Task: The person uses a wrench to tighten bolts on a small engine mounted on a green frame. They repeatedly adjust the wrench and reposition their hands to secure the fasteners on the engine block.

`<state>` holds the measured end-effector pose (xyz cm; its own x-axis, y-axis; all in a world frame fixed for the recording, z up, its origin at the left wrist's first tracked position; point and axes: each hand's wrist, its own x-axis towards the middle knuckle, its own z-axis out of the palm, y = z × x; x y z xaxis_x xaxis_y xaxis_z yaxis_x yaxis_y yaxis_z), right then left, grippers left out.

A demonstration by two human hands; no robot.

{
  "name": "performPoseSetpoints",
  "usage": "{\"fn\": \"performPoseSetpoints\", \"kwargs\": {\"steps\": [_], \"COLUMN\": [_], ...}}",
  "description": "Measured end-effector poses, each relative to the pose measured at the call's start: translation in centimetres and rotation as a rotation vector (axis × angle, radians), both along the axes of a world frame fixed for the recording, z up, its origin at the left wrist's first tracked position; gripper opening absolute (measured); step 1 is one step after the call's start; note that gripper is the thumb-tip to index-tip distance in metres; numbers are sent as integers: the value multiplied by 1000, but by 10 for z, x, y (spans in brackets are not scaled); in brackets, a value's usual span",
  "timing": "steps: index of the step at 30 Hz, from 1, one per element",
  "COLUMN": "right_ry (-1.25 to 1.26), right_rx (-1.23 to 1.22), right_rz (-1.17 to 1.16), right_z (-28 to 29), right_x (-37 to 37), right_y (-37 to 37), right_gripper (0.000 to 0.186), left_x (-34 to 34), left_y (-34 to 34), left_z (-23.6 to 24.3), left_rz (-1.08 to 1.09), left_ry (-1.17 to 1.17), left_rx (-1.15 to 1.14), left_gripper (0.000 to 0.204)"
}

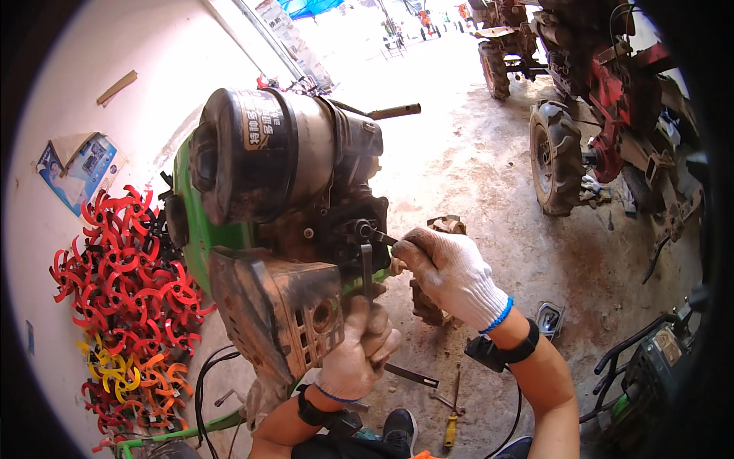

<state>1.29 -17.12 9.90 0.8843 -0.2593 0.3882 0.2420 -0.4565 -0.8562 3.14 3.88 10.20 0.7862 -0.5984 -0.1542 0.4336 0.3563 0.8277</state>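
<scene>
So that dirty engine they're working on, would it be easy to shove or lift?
Probably not. The engine is bulky metal, with a black drum-shaped canister on top, so it's likely heavy and rigid. Its grime-coated surfaces may be slippery; both hands wear knit gloves. Top-heavy as it looks, a hard push might tip it.

Engine (283, 199) sitting centre, raised above the floor (474, 176); left hand (359, 348) pressing up against its underside, just right of the muffler guard (279, 306); right hand (451, 275) reaching in at its right flank, touching a small fitting (365, 233) there; pile of tiller blades (130, 306) lying far left against the wall (115, 46); pliers (453, 417) lying on the floor below the hands, beside a shoe (399, 430); tractor (604, 99) standing behind, upper right.
</scene>
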Motion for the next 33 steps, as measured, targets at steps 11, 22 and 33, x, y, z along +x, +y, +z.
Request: {"fn": "performPoseSetpoints", "kwargs": {"steps": [11,22,33], "right_ry": [-159,-96,-47], "right_rx": [353,297,325], "right_rz": [-26,10,44], "right_z": [-11,-28,-36], "right_x": [-1,13,10], "right_y": [-29,-37,-38], "right_gripper": [22,26,26], "left_x": [15,4,-11], "left_y": [4,9,-30], "left_z": [-25,-32,-48], "left_rz": [-164,40,20], "left_ry": [-177,-259,-208], "left_rx": [103,132,25], "left_gripper": [33,32,27]}}
